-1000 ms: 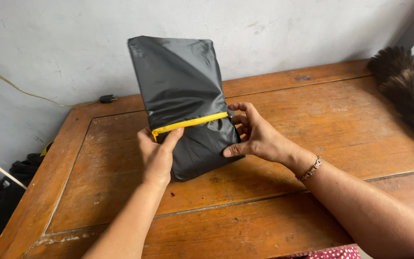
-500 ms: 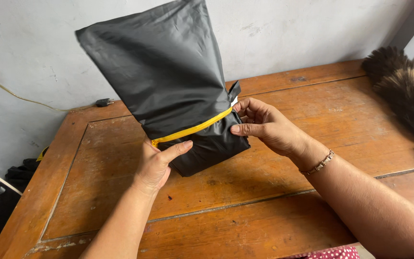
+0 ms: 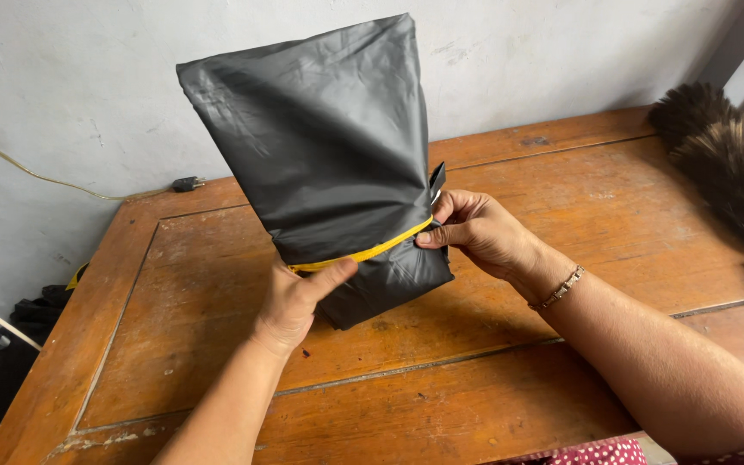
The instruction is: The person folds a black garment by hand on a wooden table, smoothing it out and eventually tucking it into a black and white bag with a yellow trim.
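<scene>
Closest to the person, two bare forearms reach out over the worn brown wooden table (image 3: 217,344), whose planks show scratches and pale seams. The left hand (image 3: 296,300) grips the lower left side of a black, glossy plastic bag wrapped round something bulky (image 3: 329,164); its thumb lies pressed flat on the yellow band (image 3: 363,254) that circles the bag near its bottom. The right hand (image 3: 475,232), with a thin metal bracelet (image 3: 560,288) at the wrist, pinches the band and the bag's edge on the right side, fingers curled tight against the thumb. The bag stands held up off the table's middle, tilted to the left, its lower corner just above the wood or touching it; I cannot tell which. Its upper part flares wide and rises in front of the wall.

Further off to the right, a brown feather duster (image 3: 725,164) lies on the table's far corner. Behind the table a thin cable with a black plug (image 3: 184,183) runs along the grey plastered wall (image 3: 88,77).
</scene>
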